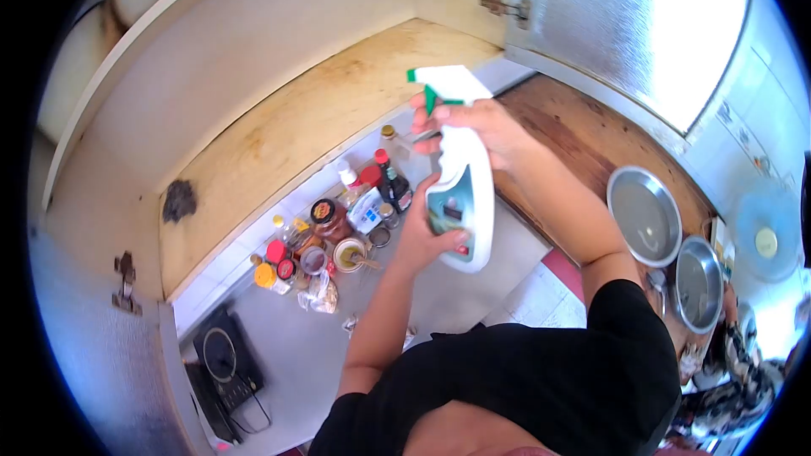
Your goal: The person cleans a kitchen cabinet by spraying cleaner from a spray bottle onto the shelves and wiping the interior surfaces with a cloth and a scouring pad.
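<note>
While the left hand supports the lower body of the spray bottle, its thumb laid across the front, the right hand grips the neck, fingers near the green trigger; whether the trigger is pressed cannot be told. The bottle is held up before the right part of the cupboard shelf, its green nozzle pointing left. Sound handling would probably have the left hand bear the weight low on the body, the right keep a firm ring about the neck with the index finger free, and the nozzle face away from any open container.

Materials, left to right: on the shelf's left end lies a dark, matted clump; the shelf itself is flat, pale and blotched with brown stains. Below that end sits a flat black appliance with a ring marked on its top. Below the shelf's front edge stand a rounded brown jar with a dark lid, an open jar and a slim dark bottle with a red cap. The spray bottle is smooth white plastic, curved in profile. Right of the shelf extends a brown wooden surface, spotted and worn; farther right are two round, shiny metal bowls.
</note>
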`<move>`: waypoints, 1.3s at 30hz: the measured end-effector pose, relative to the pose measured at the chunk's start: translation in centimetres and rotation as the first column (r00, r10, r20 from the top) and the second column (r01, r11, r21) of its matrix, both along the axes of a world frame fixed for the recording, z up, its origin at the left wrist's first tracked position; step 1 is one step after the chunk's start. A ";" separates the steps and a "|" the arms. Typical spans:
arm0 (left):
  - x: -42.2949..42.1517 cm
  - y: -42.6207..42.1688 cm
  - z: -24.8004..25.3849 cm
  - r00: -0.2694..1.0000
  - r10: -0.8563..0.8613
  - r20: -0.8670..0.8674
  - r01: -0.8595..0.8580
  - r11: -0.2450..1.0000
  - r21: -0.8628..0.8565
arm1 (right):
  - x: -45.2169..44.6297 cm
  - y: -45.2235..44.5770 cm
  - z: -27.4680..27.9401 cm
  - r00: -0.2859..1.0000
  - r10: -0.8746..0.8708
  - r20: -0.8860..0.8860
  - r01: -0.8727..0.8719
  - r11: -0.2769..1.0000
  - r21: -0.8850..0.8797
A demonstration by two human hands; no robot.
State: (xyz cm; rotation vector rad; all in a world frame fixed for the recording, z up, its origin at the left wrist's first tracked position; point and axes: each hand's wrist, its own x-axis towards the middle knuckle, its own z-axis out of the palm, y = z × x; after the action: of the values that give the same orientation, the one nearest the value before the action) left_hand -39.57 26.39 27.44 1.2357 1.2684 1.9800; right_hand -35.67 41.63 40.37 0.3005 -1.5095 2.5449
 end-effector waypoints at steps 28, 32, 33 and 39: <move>-5.5 7.0 3.9 0.933 -0.117 0.341 0.020 0.961 0.276 | -9.4 3.4 6.7 0.921 -0.283 0.269 0.143 0.886 0.442; -7.1 8.4 3.8 0.979 -0.029 0.202 -0.009 0.982 0.189 | -9.4 6.9 6.3 0.930 -0.272 0.248 0.154 0.900 0.407; -7.6 9.0 3.6 0.986 -0.023 0.166 -0.012 0.978 0.208 | -9.4 8.2 6.1 0.928 -0.283 0.241 0.164 0.893 0.418; -7.8 12.8 2.4 0.995 0.073 -0.071 -0.070 0.996 0.046 | -7.5 10.1 5.5 0.880 -0.430 0.204 0.355 0.878 0.320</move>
State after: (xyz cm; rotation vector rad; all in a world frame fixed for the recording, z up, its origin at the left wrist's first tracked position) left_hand -47.37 39.19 29.84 1.3113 1.3283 2.0396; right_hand -43.20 51.71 45.88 -0.3149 -1.8021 2.1142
